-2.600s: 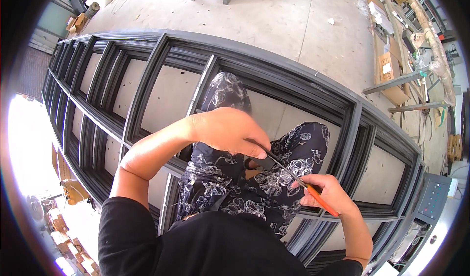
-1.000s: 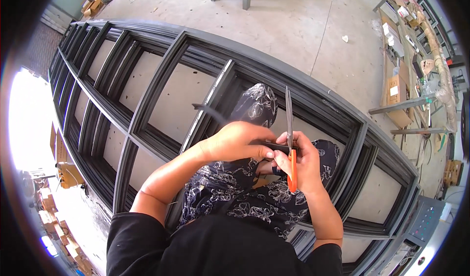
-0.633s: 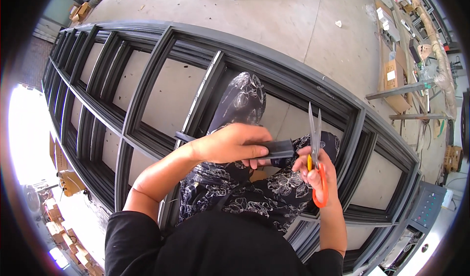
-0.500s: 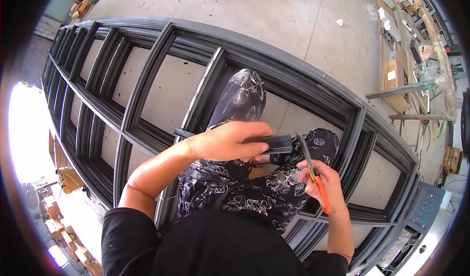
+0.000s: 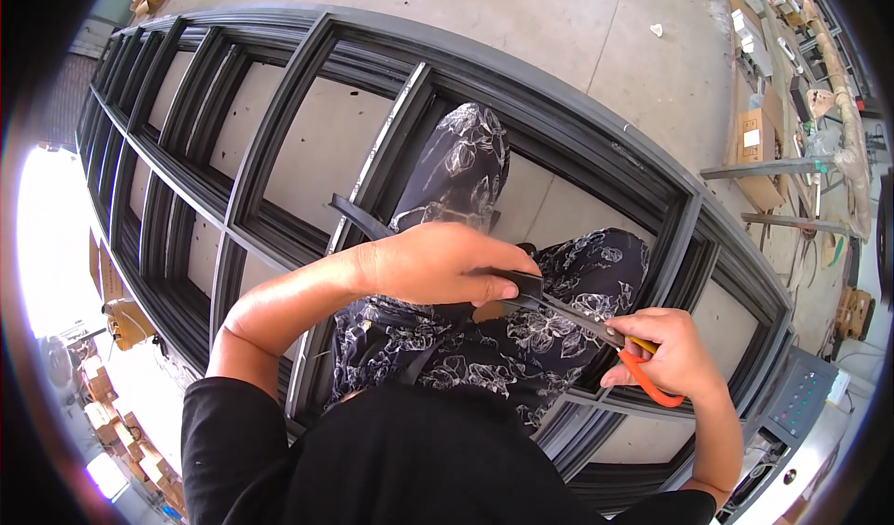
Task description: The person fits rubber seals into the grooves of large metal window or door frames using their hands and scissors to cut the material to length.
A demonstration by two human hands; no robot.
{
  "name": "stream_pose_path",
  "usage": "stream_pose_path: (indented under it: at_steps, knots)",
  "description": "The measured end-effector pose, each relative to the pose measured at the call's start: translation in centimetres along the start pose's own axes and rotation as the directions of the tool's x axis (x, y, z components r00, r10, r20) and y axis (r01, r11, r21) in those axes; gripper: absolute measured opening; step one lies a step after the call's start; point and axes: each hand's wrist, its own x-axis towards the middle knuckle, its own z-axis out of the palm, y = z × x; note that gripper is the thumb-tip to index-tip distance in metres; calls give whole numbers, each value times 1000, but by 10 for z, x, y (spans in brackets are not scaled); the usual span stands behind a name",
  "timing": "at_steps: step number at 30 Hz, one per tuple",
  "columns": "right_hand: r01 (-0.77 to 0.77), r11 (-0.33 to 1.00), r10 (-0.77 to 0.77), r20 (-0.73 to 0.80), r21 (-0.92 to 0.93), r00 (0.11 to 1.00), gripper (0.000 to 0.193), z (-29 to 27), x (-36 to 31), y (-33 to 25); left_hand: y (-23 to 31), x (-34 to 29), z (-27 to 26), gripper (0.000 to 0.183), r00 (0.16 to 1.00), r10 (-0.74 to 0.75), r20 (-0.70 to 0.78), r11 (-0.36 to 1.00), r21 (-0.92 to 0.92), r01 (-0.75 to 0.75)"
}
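In my left hand (image 5: 447,262) is a flat black strip (image 5: 527,286), pinched between thumb and fingers. Its short end sticks out past my fingertips, while a curved tail (image 5: 358,216), apparently of the same strip, shows beyond my wrist. My right hand (image 5: 666,348) grips scissors (image 5: 643,376) with orange handles; a bit of yellow also shows by the fingers. The blades point left and their tips meet the strip's end, overlapping it in view. Whether the blades are closed on it is hard to make out. Both hands are over my lap, above my patterned trousers (image 5: 456,167).
I sit among stacked dark grey metal frames (image 5: 279,115) with crossbars and open panels, spread around me on a concrete floor (image 5: 521,32). A cluttered workbench with a cardboard box (image 5: 759,143) stands at the right. A control panel (image 5: 803,397) is at lower right, boxes (image 5: 112,413) at lower left.
My right hand has moved right and turned, swinging the scissors from upright to pointing left at the strip. My left hand has tilted the strip, and more of its tail shows.
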Motion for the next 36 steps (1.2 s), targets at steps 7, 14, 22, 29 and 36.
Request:
stream_pose_path:
  at_steps: [7, 14, 22, 29, 36]
  knots:
    - [102, 990, -94, 80, -102, 992, 60, -10, 12, -4, -2, -5, -3, 25, 998, 59, -25, 989, 138, -55]
    - [152, 964, -120, 155, -218, 981, 50, -13, 20, -16, -5, -8, -3, 22, 999, 47, -28, 992, 122, -43]
    - [115, 978, -109, 41, -173, 993, 48, 9, 17, 1, -12, -8, 8, 21, 989, -21, -144, 999, 42, 28]
    - [-72, 975, 118, -218, 208, 969, 57, 45, 15, 8, 1, -4, 15, 23, 810, -171, -561, 951, -308, -12]
    - [7, 978, 58, -305, 207, 950, 64, 67, 36, 2, -8, 4, 28, 28, 728, -62, -683, 986, -153, -60]
